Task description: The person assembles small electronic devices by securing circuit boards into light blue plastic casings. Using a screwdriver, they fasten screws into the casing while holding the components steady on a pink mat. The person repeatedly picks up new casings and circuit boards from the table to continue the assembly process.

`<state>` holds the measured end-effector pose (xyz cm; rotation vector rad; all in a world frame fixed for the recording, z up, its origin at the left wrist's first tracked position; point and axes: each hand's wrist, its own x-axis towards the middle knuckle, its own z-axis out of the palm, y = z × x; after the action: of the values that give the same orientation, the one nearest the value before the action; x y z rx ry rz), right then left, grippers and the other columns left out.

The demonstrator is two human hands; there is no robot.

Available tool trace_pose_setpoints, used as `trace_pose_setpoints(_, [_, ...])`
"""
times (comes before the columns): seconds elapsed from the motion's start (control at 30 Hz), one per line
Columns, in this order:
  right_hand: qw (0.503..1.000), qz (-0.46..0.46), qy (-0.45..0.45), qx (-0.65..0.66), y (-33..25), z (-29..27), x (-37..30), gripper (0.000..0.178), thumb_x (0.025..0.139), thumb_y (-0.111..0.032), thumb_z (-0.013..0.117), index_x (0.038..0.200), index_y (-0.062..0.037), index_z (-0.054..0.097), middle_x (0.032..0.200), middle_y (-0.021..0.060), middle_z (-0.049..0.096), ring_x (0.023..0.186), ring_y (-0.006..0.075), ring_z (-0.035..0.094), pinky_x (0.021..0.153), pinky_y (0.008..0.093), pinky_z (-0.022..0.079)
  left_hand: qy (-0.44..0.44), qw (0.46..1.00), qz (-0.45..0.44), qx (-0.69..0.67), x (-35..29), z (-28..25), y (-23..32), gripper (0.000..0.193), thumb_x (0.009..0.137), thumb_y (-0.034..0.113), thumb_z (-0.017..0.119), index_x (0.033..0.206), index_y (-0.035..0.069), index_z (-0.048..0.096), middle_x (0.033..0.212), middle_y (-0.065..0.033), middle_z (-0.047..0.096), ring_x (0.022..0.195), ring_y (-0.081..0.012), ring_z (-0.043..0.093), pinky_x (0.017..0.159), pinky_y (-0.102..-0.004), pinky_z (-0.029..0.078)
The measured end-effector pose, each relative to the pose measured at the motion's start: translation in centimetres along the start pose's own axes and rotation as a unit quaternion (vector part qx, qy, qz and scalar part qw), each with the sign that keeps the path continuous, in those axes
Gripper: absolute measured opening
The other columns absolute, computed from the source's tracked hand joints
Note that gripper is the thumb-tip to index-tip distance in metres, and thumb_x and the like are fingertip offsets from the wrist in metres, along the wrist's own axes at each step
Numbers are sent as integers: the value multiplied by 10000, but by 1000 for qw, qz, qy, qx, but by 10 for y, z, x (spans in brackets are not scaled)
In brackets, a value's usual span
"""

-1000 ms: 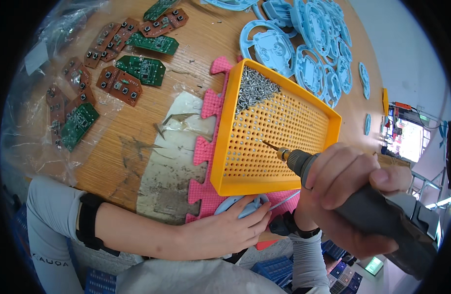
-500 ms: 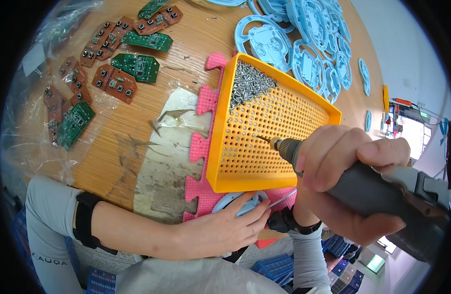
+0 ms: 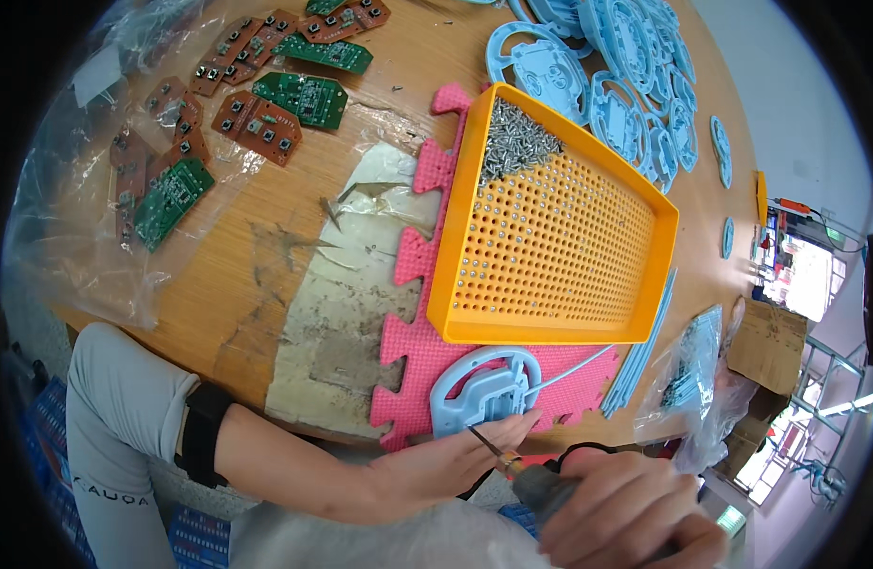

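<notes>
A light-blue plastic housing (image 3: pixel 484 396) with a rounded loop lies on the pink foam mat (image 3: pixel 413 346), just this side of the yellow tray. My left hand (image 3: pixel 455 467) holds its near edge, fingers closed along it and partly hidden. My right hand (image 3: pixel 631 512) is wrapped round a dark electric screwdriver (image 3: pixel 539 486). Its thin bit points up and left, in front of my left fingers beside the housing. A thin light-blue rod (image 3: pixel 577 368) reaches from the housing to the right.
Many small screws (image 3: pixel 517 140) fill one corner of the perforated yellow tray (image 3: pixel 443 308). Green and brown circuit boards (image 3: pixel 256 128) lie on plastic film at far left. Blue housings (image 3: pixel 626 57) pile up at the back right. Blue rods (image 3: pixel 640 343) and a clear bag (image 3: pixel 692 370) lie right.
My right hand has brought the screwdriver from above the tray down to the housing. My left hand has shifted to the housing's near edge, leaving more of it visible. The view has shifted.
</notes>
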<state>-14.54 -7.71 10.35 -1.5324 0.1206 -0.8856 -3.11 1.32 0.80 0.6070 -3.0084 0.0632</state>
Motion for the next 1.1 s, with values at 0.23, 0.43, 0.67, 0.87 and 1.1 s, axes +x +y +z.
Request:
trace_pose_setpoints(0.23, [1000,-7,6,-9,14,9,-17,437,922,-415,604,961,-10,445,592,86,542,458,208,541,427,319,465,24,997,12,73,4,8,3,534,950,282,374,1389,-17,434,1457,-107,413,1367,-294,343,1178,-481,142])
trace_pose_setpoints(0.43, [999,-24,-42,-14,19,14,-15,448,919,-395,618,943,18,448,596,97,540,457,210,534,411,321,454,17,993,17,117,0,4,4,553,916,242,408,1390,-42,395,1420,-141,423,1335,-305,375,1142,-445,267])
trace_pose_setpoints(0.67, [1000,-22,1,-14,25,22,-25,460,893,-384,659,896,35,470,576,102,529,433,204,515,395,316,438,79,992,0,96,9,20,9,527,911,218,421,1356,-64,425,1369,-157,458,1286,-282,433,1103,-411,334])
trace_pose_setpoints(0.87, [998,-37,-9,59,39,15,-16,434,875,-360,687,859,30,498,556,89,518,411,194,501,390,297,430,59,997,-29,45,4,18,12,512,925,257,418,1357,-15,460,1381,-98,461,1314,-268,393,1142,-427,244])
trace_pose_setpoints(1.1, [992,-82,-71,57,21,-9,9,432,893,-392,647,896,15,500,550,83,528,419,189,511,400,277,449,52,998,-3,-15,4,9,4,564,905,283,416,1377,-23,451,1435,-143,434,1366,-319,340,1176,-462,172])
